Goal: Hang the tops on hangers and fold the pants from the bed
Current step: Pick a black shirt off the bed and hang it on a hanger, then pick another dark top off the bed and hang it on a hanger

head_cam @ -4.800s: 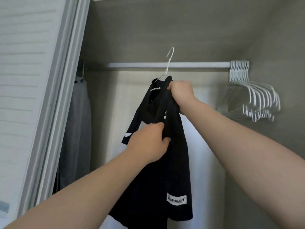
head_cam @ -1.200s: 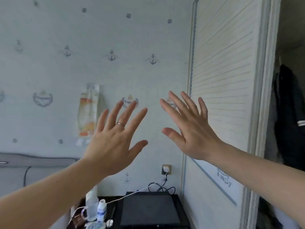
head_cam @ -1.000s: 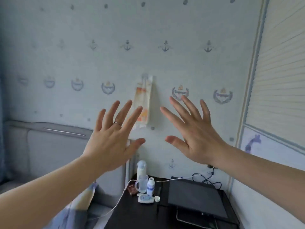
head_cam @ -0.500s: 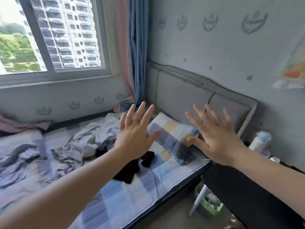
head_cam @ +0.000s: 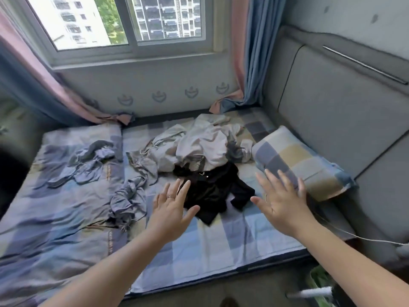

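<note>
Black garment, bed, between and just beyond my left hand and right hand, both spread, empty; grey pile overlaps its far edge, so I judge a careless lift drags that along.

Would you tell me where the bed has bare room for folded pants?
The sheet along the near edge, in front of the black garment, lies bare. The middle is crowded with grey clothes. A rumpled quilt covers the left.
</note>
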{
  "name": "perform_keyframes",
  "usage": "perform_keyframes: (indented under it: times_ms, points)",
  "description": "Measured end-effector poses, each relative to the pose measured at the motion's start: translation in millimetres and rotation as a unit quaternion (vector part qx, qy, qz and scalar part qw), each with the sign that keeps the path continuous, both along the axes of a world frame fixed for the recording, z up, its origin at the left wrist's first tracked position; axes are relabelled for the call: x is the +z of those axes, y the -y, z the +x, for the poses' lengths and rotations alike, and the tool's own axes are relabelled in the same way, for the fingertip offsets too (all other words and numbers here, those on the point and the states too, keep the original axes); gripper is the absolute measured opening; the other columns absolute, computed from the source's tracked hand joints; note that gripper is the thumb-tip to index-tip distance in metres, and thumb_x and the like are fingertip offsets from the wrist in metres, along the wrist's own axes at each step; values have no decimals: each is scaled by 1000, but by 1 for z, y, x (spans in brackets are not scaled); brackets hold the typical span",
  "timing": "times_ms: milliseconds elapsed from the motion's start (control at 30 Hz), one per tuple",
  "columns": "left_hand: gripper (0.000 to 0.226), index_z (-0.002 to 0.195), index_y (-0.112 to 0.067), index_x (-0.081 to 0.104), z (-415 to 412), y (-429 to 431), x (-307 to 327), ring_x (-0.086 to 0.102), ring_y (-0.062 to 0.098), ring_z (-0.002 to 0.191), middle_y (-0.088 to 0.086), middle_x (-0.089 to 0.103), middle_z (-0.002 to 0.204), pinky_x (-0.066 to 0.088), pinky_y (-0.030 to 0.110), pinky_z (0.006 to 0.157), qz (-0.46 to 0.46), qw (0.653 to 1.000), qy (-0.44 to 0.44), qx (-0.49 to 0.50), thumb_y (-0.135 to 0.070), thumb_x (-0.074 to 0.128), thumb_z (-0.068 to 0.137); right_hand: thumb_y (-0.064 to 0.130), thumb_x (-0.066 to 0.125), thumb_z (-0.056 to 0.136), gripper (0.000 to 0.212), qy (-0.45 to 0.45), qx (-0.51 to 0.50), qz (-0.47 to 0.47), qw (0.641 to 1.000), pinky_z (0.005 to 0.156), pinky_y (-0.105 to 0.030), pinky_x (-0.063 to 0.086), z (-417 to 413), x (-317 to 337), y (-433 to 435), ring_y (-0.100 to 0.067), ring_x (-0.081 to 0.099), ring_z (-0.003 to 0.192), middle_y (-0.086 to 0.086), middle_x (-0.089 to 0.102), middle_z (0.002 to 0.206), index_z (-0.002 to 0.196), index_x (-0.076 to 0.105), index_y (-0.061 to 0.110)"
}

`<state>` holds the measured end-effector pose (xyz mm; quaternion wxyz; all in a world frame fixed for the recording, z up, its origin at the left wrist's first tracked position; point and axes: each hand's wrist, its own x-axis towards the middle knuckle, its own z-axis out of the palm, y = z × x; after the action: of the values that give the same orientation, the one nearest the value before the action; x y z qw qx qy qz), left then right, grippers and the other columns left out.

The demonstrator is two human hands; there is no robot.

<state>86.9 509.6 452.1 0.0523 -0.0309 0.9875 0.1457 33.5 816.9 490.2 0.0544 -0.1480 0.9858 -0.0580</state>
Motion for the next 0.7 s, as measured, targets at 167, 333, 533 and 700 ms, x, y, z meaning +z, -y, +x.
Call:
perform_keyframes:
  times_ms: [167, 333, 533, 700]
  points:
    - [74, 158, -41, 0, -25, 18, -36, -9, 22, 155, -5, -1, 169, 3, 49, 122, 13, 997, 47, 52, -70, 28, 96, 81, -8, 79, 85, 71, 28, -6, 997, 118, -57, -11, -50, -40, 31, -17, -9, 153, 12, -1, 168, 156, -2, 46]
    - [73, 157, -44, 1, -51, 46, -81, -9, 21, 154, -5, 0, 169, 4, 48, 121, 33, 993, 88, 72, -72, 26, 94, 77, 2, 85, 78, 129, 20, -8, 991, 119, -57, -8, -86, -86, 69, -15, -6, 153, 14, 1, 167, 156, 0, 46]
    - [71, 157, -42, 6, -103, 87, -135, -6, 21, 154, -4, 4, 169, 8, 46, 122, 52, 988, 127, 66, -70, 29, 96, 67, 20, 98, 65, 176, -26, 13, 984, 120, -55, -3, -122, -141, 111, -15, -2, 153, 15, 4, 167, 157, 5, 45]
    - [71, 158, -40, 6, -177, 116, -203, -2, 23, 154, -1, 6, 169, 9, 44, 122, 34, 989, 141, 32, -68, 29, 97, 65, 20, 98, 64, 181, -43, 17, 982, 120, -53, -4, -184, -204, 147, -14, -3, 153, 13, 5, 167, 157, 4, 44]
